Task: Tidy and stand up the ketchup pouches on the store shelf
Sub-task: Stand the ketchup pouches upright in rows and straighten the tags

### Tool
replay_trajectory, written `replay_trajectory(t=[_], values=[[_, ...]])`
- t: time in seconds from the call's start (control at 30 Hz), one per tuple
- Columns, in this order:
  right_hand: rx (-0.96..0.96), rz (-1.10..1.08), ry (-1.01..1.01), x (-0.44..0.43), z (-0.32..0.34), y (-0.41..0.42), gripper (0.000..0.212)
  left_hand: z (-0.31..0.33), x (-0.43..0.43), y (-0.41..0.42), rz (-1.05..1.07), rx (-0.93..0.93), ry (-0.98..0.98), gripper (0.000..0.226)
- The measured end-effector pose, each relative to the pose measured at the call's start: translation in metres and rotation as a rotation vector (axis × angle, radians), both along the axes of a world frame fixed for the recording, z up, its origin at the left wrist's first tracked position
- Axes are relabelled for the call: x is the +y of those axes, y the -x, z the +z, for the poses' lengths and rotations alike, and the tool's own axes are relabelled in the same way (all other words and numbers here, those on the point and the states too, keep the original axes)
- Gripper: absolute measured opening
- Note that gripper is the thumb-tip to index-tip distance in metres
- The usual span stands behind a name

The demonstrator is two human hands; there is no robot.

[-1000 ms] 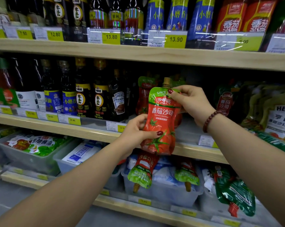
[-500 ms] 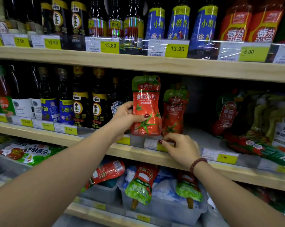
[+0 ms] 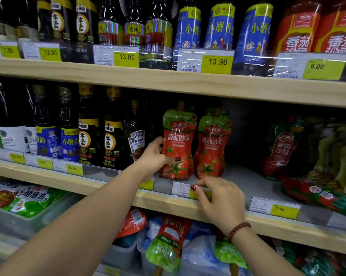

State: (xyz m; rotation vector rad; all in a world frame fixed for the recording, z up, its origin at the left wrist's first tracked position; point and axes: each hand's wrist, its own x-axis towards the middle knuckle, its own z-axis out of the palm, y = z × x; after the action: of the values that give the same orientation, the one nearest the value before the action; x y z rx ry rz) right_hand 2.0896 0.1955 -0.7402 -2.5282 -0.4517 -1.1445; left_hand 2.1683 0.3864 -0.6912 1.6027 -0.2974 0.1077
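While your left hand (image 3: 154, 156) pinches the left pouch (image 3: 178, 144) at its waist, upright on the middle shelf (image 3: 237, 178), expect soft, slick film: grip low, near the filled base. Right hand (image 3: 221, 198) rests on the shelf lip, fingers loosely together, holding nothing. Second pouch (image 3: 213, 144) stands just beside; bare shelf further right, fallen pouches (image 3: 315, 192) beyond.

You face pale wooden shelf boards (image 3: 168, 82) in a dim store aisle, yellow price tags (image 3: 218, 61) clipped along their front edges, dark recesses behind; grey bins (image 3: 28, 222) sit below.
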Motion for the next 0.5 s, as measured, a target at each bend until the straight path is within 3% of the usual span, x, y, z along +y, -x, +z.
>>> replay_trajectory(t=[0.3,0.43,0.5], values=[[0.022,-0.016,0.009,0.001,0.0007,0.0027,0.01,-0.0071,0.0054,-0.003,-0.005,-0.067,-0.16,0.068],[0.037,-0.015,0.006,0.002,0.0003,0.0045,0.009,-0.0074,0.0061,0.0006,0.118,-0.142,-0.328,0.073],[0.042,-0.017,0.007,0.0023,0.0002,0.0049,0.008,-0.0078,0.0045,0.0035,0.212,-0.204,-0.395,0.087]])
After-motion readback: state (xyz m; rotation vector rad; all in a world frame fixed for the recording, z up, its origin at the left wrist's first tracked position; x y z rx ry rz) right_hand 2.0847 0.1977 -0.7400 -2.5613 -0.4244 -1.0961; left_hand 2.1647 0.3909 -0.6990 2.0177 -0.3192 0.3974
